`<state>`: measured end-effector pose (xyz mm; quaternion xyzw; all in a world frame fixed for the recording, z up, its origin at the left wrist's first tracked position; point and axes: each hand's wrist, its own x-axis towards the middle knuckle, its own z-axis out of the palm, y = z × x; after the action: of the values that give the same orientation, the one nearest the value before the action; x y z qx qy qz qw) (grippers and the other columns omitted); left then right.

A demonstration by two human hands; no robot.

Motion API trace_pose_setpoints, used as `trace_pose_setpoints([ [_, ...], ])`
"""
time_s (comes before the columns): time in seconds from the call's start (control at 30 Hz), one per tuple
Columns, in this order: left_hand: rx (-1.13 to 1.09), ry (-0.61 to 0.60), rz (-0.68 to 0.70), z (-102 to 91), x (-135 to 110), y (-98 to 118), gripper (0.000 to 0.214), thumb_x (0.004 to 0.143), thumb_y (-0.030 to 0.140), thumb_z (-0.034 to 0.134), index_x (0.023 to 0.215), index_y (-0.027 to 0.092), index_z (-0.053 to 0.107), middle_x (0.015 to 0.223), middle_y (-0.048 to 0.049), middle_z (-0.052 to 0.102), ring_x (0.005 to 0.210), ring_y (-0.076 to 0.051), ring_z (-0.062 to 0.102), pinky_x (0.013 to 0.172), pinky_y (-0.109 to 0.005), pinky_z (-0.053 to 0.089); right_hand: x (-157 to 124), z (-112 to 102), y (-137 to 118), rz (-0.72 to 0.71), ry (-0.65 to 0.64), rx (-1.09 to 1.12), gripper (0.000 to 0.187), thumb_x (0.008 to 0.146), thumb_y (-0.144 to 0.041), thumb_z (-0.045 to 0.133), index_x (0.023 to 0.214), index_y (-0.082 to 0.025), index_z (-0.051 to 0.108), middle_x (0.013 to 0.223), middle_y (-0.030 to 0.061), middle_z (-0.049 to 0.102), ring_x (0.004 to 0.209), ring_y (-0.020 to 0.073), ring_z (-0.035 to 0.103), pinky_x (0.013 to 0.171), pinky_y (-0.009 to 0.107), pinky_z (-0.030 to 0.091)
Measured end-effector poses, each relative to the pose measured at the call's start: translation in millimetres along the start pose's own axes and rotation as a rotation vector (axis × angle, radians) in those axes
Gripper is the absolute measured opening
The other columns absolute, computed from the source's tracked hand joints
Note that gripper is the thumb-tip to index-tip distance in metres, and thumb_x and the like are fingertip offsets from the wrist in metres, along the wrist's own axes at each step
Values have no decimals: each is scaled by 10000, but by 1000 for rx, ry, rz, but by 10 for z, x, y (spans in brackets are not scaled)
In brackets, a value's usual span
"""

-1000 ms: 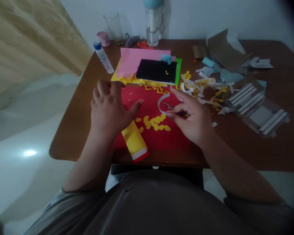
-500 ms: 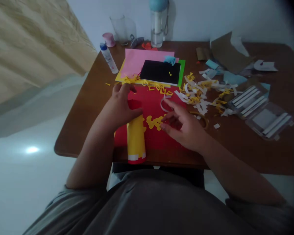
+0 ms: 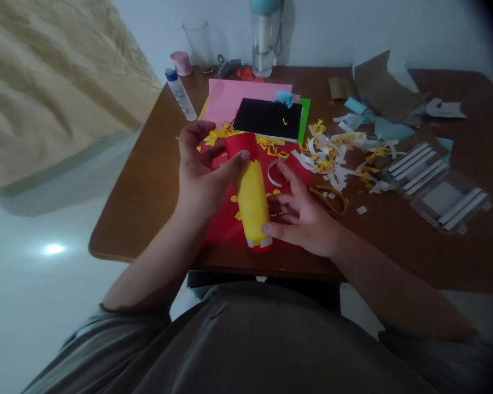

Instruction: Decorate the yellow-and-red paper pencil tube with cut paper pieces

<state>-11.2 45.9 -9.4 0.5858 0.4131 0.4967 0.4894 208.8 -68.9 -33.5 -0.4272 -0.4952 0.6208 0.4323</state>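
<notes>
Yellow paper wraps the tube that I hold between both hands at the near middle of the table, over a flat red sheet. My left hand is closed loosely round the far part, thumb laid on top, fingers curled on its left side. My right hand grips the near right edge, thumb in front and fingers behind. Its forefinger stands out beside a curled white strip; whether it pinches that, I can't tell.

I judge the step in hand to be steadying and turning the tube. The next move, as I see it, calls for a light, even hold, since rolled paper would probably dent under a hard squeeze, and for minding the loose strip.

Smooth and rounded, the tube tilts slightly, its far end plain red, its near end ringed with white patches above a red rim. Thin yellow discs lie beside and partly behind it. Right of my right hand are scissors with looped handles; farther right, curly, crinkled scraps and a clear plastic case. Far off lie a matt black sheet and smooth pink paper, with a blue-capped glue bottle at far left.
</notes>
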Motion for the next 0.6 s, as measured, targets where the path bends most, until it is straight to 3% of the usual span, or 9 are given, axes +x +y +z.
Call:
trace_pose_setpoints([
  [0.07, -10, 123, 89, 119, -98, -20, 880, 870, 669, 1003, 1555, 377, 535, 1828, -85, 461, 1664, -369, 547, 1213, -469, 613, 12, -10, 12, -13, 28, -19, 1413, 893, -334, 1030, 1927, -428, 73, 1256, 56, 865, 1117, 289, 885, 1003, 512, 767],
  [0.13, -104, 131, 48, 217, -194, -25, 900, 895, 662, 993, 1603, 399, 502, 1834, -108, 481, 1648, -365, 596, 1212, -471, 630, 27, -42, 17, -46, 86, -44, 1338, 924, -303, 984, 1926, -415, 106, 1142, 27, 868, 1029, 270, 878, 959, 488, 762],
  [0.27, -376, -96, -302, 350, -364, 34, 757, 971, 661, 928, 1562, 328, 591, 1501, -129, 786, 1414, -391, 793, 1084, -519, 700, 41, -87, 15, -82, 152, -74, 1231, 968, -336, 935, 1919, -398, 156, 1085, 9, 860, 1037, 264, 865, 992, 485, 749],
  [0.37, -428, -270, -507, 407, -446, 105, 672, 922, 642, 978, 1384, 221, 731, 1221, -134, 881, 1198, -393, 870, 984, -498, 724, 32, -50, 32, -89, 104, -60, 1162, 1008, -366, 898, 1911, -416, 168, 1199, 32, 855, 1174, 271, 851, 1070, 487, 739],
  [0.47, -437, -254, -490, 428, -464, 157, 642, 892, 614, 1010, 1320, 200, 771, 1140, -122, 899, 1135, -371, 889, 978, -478, 728, 25, 11, 57, -138, 54, -27, 1197, 1015, -417, 914, 1908, -458, 118, 1353, 52, 821, 1316, 275, 825, 1168, 519, 711],
  [0.6, -411, -58, -334, 428, -432, 182, 591, 973, 704, 904, 1302, 227, 787, 1128, -105, 910, 1227, -389, 879, 1021, -505, 737, 13, 43, 58, -145, 63, -31, 1443, 883, -494, 1057, 1913, -484, 47, 1468, 86, 769, 1332, 308, 820, 1157, 558, 721],
])
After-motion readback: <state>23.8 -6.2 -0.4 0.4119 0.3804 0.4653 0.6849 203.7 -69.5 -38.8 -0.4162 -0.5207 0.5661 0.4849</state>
